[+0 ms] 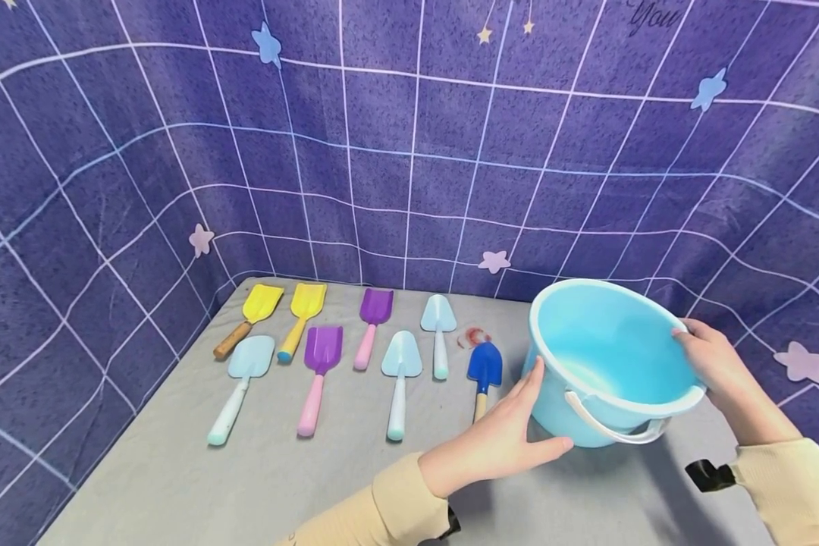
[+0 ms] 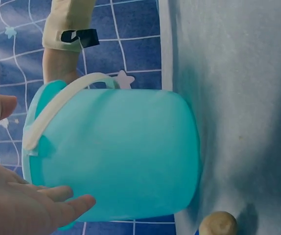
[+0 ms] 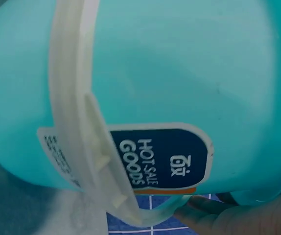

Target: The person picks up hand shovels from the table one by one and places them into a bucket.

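Note:
A light-blue bucket (image 1: 607, 409) with a white handle (image 1: 621, 432) is at the right of the grey-covered table, its base close to the cloth in the left wrist view. My right hand (image 1: 717, 364) holds its rim on the right side, with fingertips over the edge; the rest of that grip is hidden. My left hand (image 1: 501, 436) is at the bucket's left side, fingers and thumb extended, fingertips right at the wall below the rim. A dark label (image 3: 162, 156) shows on the bucket in the right wrist view. Just left is a blue shovel (image 1: 484, 364), its handle partly behind my left hand.
Several toy shovels lie to the left in two rough rows: yellow ones (image 1: 307, 302), purple ones with pink handles (image 1: 324, 349), and pale-blue ones (image 1: 401, 356). A reddish mark (image 1: 475, 337) shows on the cloth. A purple gridded curtain (image 1: 382, 174) stands behind the table.

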